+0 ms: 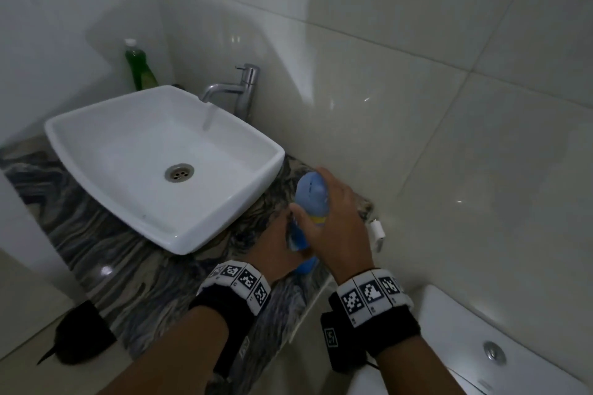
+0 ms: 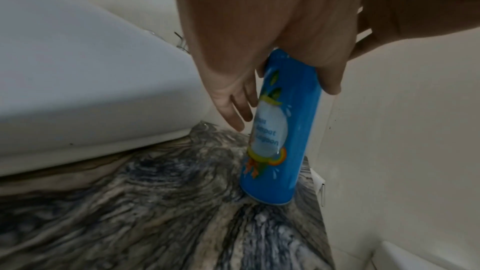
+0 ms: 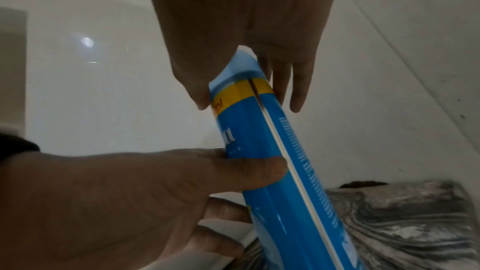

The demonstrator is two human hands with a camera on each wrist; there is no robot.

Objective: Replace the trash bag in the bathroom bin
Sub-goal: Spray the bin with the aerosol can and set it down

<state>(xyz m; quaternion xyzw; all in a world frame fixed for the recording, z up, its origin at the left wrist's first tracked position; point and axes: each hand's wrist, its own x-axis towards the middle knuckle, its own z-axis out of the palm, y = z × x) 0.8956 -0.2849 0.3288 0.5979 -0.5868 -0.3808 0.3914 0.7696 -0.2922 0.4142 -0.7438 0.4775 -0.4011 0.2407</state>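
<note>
My left hand point(image 1: 276, 244) grips spray can point(image 2: 280, 128) body, right hand point(image 1: 337, 218) grips cap; can base on bench point(image 1: 134, 282). Steady body, lift cap straight. Bin with black bag point(image 1: 81, 337) on floor, left.

A home bathroom; left of the hands a white basin point(image 1: 96, 125) sits on a marbled counter point(image 1: 128, 282) under a running chrome tap point(image 1: 237, 90); tiled walls point(image 1: 449, 106) beyond; a toilet cistern point(image 1: 481, 346) to their right.

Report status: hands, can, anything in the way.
Left hand grips blue aerosol can body; right hand grips its cap. Can on marbled counter. Bin not seen.
</note>
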